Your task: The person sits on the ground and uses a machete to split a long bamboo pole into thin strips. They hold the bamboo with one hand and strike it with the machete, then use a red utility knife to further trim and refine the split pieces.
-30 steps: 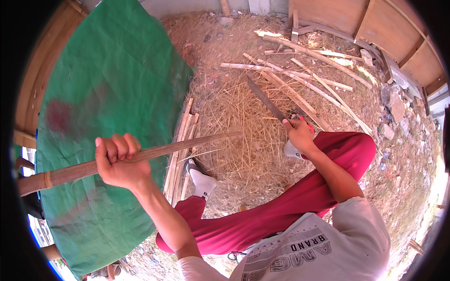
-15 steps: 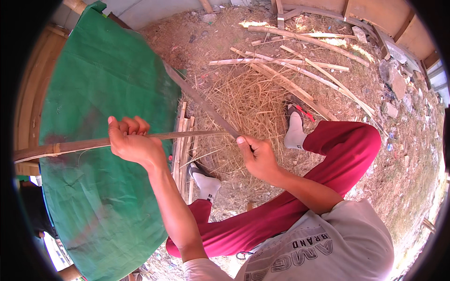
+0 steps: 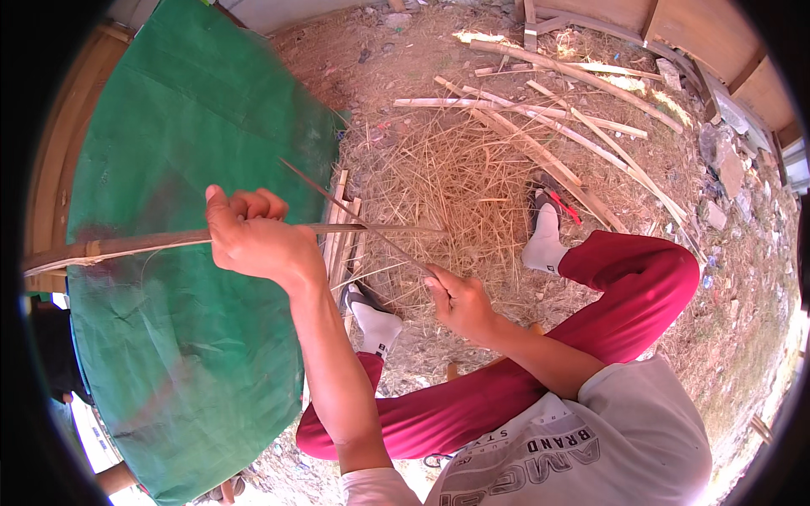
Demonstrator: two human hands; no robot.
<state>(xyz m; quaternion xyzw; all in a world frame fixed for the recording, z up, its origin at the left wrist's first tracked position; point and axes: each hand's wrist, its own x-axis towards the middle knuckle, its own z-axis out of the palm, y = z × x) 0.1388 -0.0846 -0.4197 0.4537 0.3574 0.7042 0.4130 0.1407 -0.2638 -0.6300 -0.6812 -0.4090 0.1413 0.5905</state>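
Note:
My left hand (image 3: 266, 246) is closed around a long split bamboo strip (image 3: 152, 242), thumb pointing up. The strip lies roughly level, running from the far left over the green sheet to a thin end above the shavings. My right hand (image 3: 466, 307) grips the near end of a long knife (image 3: 325, 192), its handle hidden by the fingers. Seen nearly edge-on, the dark blade points up and left. It crosses the strip in view, between my two hands; whether they touch I cannot tell.
A green sheet (image 3: 194, 337) fills the left side. Thin shavings (image 3: 447, 181) are heaped between my feet. Several bamboo strips and poles (image 3: 582, 76) lie beyond, and more strips (image 3: 337, 244) lie beside my left foot. Rubble (image 3: 721, 160) lines the right, near boards.
The knife has turned from showing its flat side to nearly edge-on, and its tip has dropped lower. My right hand has shifted slightly down; my left hand still grips the strip.

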